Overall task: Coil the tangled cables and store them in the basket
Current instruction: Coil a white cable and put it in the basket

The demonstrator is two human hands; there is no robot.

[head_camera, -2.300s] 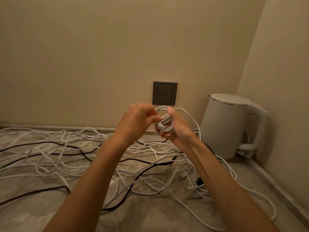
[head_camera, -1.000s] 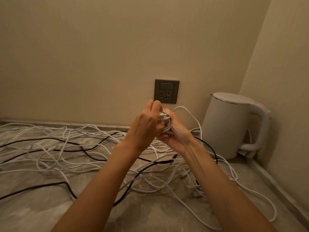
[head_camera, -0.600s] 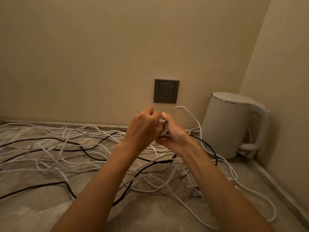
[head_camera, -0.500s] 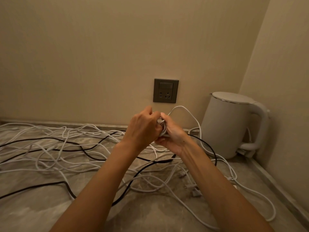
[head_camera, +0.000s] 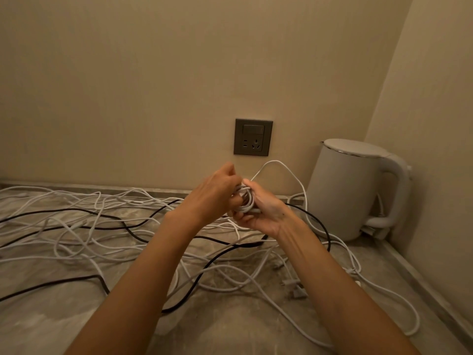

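Winding in progress, we judge: the fingers [head_camera: 242, 218] of our right hand [head_camera: 263, 213] grasp the small white cable coil [head_camera: 246, 201] above the bench [head_camera: 230, 334] while our left hand [head_camera: 217, 194] pinches its strand, and the next turn calls for slack from the tangled cables [head_camera: 102, 226] below; no basket shows.

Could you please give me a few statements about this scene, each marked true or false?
1. The left hand and the right hand both hold the small coil of white cable. True.
2. The white electric kettle stands left of the grey wall socket. False: it stands to the socket's right, in the corner.
3. A plug sits in the wall socket. False: nothing is plugged in.
4. Loose black cables lie among loose white cables on the marbled stone counter. True.
5. A basket stands beside the kettle. False: no basket is in view.
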